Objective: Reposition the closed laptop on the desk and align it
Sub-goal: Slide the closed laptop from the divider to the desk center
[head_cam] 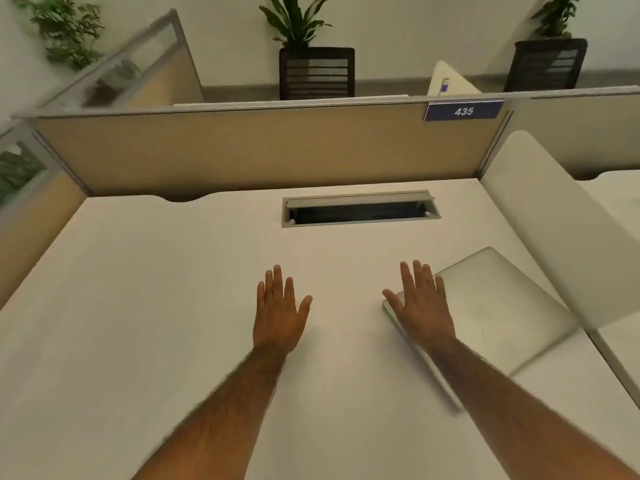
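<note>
A single head-worn wide-angle view looks forward and steeply down from close above the desk [173, 289], facing the partition [242, 150] at twelve o'clock; no second view shares it.

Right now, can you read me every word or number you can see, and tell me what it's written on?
"435": white digits on the blue nameplate at the top of the tan partition.
Small white and purple object behind the partition: may carry a label, too small and blurred to read.
Closed laptop: no readable logo or text on its lid.
Nothing else readable.
</note>
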Demonstrator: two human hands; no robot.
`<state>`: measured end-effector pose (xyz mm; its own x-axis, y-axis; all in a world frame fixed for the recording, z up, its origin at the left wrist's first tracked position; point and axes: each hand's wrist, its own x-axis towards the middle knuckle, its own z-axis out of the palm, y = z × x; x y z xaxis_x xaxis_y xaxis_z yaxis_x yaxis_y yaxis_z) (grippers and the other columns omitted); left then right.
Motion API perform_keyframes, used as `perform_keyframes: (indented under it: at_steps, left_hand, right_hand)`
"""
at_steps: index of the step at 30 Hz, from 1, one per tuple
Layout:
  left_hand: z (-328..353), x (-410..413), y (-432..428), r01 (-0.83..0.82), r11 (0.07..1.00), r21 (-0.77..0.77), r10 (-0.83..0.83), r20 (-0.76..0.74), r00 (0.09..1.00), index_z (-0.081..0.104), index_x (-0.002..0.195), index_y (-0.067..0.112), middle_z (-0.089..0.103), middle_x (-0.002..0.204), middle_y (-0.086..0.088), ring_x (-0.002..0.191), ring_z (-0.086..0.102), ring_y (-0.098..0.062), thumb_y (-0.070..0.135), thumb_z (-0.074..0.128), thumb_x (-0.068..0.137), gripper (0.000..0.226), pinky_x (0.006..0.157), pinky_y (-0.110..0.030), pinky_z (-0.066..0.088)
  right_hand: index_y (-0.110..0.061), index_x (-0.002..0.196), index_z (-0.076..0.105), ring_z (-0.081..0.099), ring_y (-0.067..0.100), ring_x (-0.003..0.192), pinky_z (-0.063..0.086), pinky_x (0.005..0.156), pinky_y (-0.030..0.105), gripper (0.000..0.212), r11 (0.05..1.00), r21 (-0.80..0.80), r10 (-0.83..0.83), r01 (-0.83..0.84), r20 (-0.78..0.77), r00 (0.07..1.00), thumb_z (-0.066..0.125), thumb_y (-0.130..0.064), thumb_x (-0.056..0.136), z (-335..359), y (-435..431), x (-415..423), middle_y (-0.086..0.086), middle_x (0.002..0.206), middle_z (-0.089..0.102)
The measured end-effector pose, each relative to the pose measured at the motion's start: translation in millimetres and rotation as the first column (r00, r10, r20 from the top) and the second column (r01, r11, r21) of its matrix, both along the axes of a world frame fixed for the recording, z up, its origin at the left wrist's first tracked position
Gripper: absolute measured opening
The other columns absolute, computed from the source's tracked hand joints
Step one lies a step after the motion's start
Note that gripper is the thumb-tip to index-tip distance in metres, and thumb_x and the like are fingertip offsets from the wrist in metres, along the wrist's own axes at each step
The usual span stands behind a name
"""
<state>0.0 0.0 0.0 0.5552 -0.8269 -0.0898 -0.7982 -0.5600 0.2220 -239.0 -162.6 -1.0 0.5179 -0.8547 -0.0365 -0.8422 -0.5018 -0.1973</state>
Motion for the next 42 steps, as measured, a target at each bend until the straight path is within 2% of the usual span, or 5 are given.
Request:
perform_keyframes:
  at_steps: [6, 20, 25, 36, 42]
  left_hand:
    - [-57, -50, 20, 0.038, 0.996, 0.075, -0.039, 0.018, 0.999, 0.018, 0.161, 0.015, -0.009, 0.171, -0.009, 0.160, -0.009, -0.025, 0.060, 0.012, 0.100, 0.077, 0.130, -0.044, -0.002]
    - [-83, -110, 26, -0.058, 0.992, 0.112, 0.060, -0.018, 0.998, -0.003, 0.162, 0.013, -0.010, 0.171, -0.009, 0.160, -0.006, -0.027, 0.059, 0.012, 0.099, 0.080, 0.130, -0.046, 0.002]
    - [-84, -135, 10, 0.089, 0.989, 0.122, -0.091, 0.015, 0.996, 0.002, 0.162, 0.013, -0.007, 0.171, -0.007, 0.160, -0.002, -0.027, 0.057, 0.006, 0.097, 0.079, 0.130, -0.047, 0.003]
    - [-74, -205, -26, 0.076, 0.990, 0.116, -0.079, 0.018, 0.997, 0.012, 0.161, 0.003, 0.004, 0.170, -0.016, 0.159, 0.009, -0.032, 0.046, 0.007, 0.097, 0.077, 0.129, -0.048, 0.010]
    - [-66, -237, -41, -0.038, 0.992, 0.120, 0.044, -0.045, 0.998, 0.011, 0.162, 0.010, 0.003, 0.171, -0.013, 0.160, 0.007, -0.030, 0.041, 0.028, 0.104, 0.068, 0.130, -0.045, 0.010]
  right_hand:
    - [-0.020, 0.161, 0.009, 0.003, 0.028, 0.157, 0.004, 0.126, 0.048, 0.087, 0.997, 0.014, 0.081, -0.080, -0.071, 0.994, 0.002, -0.073, 0.092, -46, 17, -23, 0.010, 0.170, 0.009]
    - [-0.021, 0.161, -0.003, -0.002, 0.028, 0.157, 0.004, 0.126, 0.050, 0.078, 0.967, 0.040, 0.254, -0.251, -0.089, 0.963, 0.022, -0.061, 0.099, -77, 36, -48, 0.008, 0.170, -0.005]
    - [-0.021, 0.162, 0.008, -0.005, 0.025, 0.157, -0.002, 0.126, 0.047, 0.075, 0.961, 0.084, 0.267, -0.264, -0.031, 0.963, 0.013, -0.062, 0.099, -70, 33, -54, 0.006, 0.170, -0.002]
    - [-0.019, 0.147, 0.048, 0.018, 0.028, 0.155, 0.009, 0.125, 0.050, 0.049, 0.993, 0.078, 0.075, -0.085, 0.122, 0.990, 0.043, -0.037, 0.102, -61, -44, -141, 0.009, 0.164, 0.030]
    - [-0.017, 0.139, 0.055, 0.029, 0.031, 0.149, 0.019, 0.120, 0.053, 0.044, 0.998, 0.024, -0.066, 0.064, 0.086, 0.994, 0.049, -0.033, 0.099, -59, -104, -189, 0.011, 0.157, 0.041]
